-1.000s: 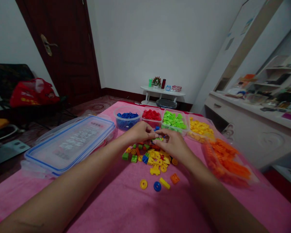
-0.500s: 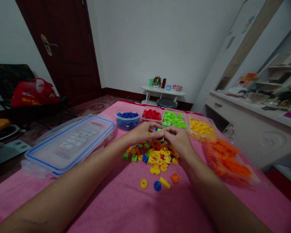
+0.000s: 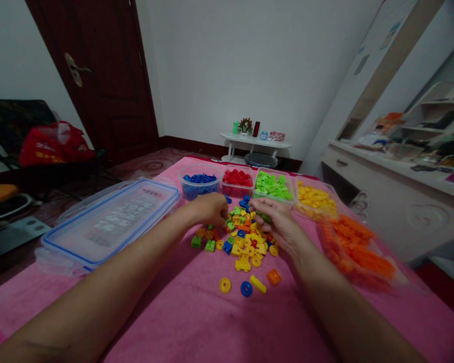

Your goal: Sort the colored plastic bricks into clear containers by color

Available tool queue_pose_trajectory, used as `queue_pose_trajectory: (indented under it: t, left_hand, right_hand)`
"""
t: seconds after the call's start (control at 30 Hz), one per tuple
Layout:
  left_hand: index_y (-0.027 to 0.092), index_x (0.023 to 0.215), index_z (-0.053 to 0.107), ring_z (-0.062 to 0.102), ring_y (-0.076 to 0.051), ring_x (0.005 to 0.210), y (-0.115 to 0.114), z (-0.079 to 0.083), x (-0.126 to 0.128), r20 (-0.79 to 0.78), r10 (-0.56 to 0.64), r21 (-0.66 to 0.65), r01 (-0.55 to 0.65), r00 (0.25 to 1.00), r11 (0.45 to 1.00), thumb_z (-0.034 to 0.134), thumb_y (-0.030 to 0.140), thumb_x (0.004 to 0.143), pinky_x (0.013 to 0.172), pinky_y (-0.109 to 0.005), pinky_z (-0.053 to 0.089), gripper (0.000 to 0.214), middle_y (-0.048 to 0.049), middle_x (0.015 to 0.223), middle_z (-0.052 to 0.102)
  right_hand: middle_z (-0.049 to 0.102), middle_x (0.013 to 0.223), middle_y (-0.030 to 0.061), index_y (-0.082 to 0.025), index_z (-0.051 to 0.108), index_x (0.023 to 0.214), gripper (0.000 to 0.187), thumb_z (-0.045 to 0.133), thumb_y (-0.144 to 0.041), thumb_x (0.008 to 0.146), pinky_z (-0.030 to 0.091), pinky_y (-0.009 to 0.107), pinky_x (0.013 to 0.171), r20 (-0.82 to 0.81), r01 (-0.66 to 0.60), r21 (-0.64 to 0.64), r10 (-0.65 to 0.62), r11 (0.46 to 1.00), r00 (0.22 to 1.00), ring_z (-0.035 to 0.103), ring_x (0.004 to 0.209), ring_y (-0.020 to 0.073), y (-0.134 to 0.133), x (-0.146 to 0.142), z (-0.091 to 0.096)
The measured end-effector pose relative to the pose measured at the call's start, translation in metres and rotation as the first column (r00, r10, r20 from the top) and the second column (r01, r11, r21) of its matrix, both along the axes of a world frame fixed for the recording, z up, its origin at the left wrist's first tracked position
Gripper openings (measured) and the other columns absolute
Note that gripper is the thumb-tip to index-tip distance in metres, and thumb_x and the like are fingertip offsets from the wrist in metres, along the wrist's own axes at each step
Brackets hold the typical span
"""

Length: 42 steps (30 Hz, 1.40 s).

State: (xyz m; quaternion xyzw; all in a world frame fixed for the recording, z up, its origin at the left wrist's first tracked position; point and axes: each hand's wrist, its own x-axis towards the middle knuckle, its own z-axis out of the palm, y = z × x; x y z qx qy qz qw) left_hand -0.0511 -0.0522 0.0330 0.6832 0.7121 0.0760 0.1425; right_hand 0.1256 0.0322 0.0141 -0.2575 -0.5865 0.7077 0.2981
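A mixed pile of toy building blocks [image 3: 245, 242], mostly yellow with green, blue and orange pieces and small wheels, lies on the pink cloth [image 3: 196, 312]. My left hand [image 3: 212, 205] reaches down at the pile's back left with its fingers curled; whatever is in them is hidden. At the pile's right side is my right hand [image 3: 276, 218], its fingers bent loosely and apart. A green piece shows under these fingers, and I cannot tell if it is held. Between the hands, at the back of the pile, are blue blocks [image 3: 244, 202].
Behind the pile stand tubs of blue [image 3: 200, 187], red [image 3: 237, 180], green [image 3: 273, 186] and yellow blocks [image 3: 316, 201]. A tub of orange blocks [image 3: 357, 249] is at right. Clear blue-edged lids [image 3: 113, 222] lie at left. A yellow wheel [image 3: 224, 285] and other loose pieces lie in front.
My hands were together above the pile with small green and blue pieces between their fingers. They have moved apart, the left hand down to the left. Blue blocks now show between them.
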Motion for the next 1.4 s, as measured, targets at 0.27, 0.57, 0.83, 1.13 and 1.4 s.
queue_pose_trajectory:
  t: [0.27,0.57,0.83,1.13,1.4]
  left_hand:
    - [0.012,0.097,0.069,0.056,-0.010,0.054,0.001,0.015,0.018,0.480,-0.144,0.244,0.025,0.865,0.969,0.050,0.022,0.078,0.049,-0.017,0.038,0.029,-0.0029,0.067,0.066]
    - [0.015,0.109,0.063,0.058,-0.010,0.050,0.010,0.006,0.015,0.677,-0.099,0.319,-0.170,0.729,0.932,0.048,0.017,0.082,0.047,-0.018,0.043,0.031,-0.0021,0.060,0.064]
    - [0.010,0.092,0.065,0.053,-0.006,0.044,0.014,0.015,0.003,0.829,-0.092,0.346,-0.376,0.552,0.860,0.048,0.014,0.083,0.045,-0.016,0.042,0.019,-0.0012,0.058,0.062]
    - [0.011,0.090,0.065,0.052,-0.006,0.043,0.015,0.018,-0.006,0.844,-0.175,0.426,-0.435,0.507,0.794,0.049,0.013,0.081,0.044,-0.016,0.040,0.019,-0.0002,0.057,0.061]
    - [0.009,0.092,0.066,0.053,-0.007,0.047,0.011,0.022,-0.006,0.784,-0.157,0.477,-0.420,0.601,0.772,0.048,0.014,0.081,0.047,-0.017,0.042,0.021,-0.0026,0.060,0.064]
  right_hand:
    - [0.055,0.063,-0.0036,-0.017,0.058,0.089,0.037,0.068,-0.046,0.069,0.023,0.012,0.032,0.089,-0.135,0.103,0.126,0.985,0.988,0.043,0.043,0.0030,-0.014,-0.010,-0.005]
    - [0.058,0.076,0.0006,-0.015,0.061,0.081,0.023,0.070,-0.030,0.067,0.022,0.010,0.031,0.000,-0.074,-0.104,0.075,0.992,0.997,0.040,0.045,0.0011,-0.008,-0.009,-0.007]
    - [0.058,0.066,0.0038,-0.018,0.056,0.073,0.014,0.061,-0.031,0.075,0.039,0.019,0.039,0.158,0.215,0.092,-0.227,0.972,0.961,0.050,0.051,0.0094,0.086,-0.025,0.040]
    - [0.069,0.092,0.0064,-0.018,0.064,0.091,0.021,0.059,-0.022,0.071,0.048,0.031,0.077,0.440,-0.285,0.837,-0.265,0.467,0.858,0.063,0.085,0.0201,0.042,-0.069,0.012]
    - [0.061,0.116,0.0146,-0.016,0.058,0.115,0.047,0.055,-0.016,0.069,0.047,0.034,0.077,0.613,-0.623,0.780,-0.282,0.063,0.738,0.059,0.099,0.0277,-0.024,-0.108,-0.017]
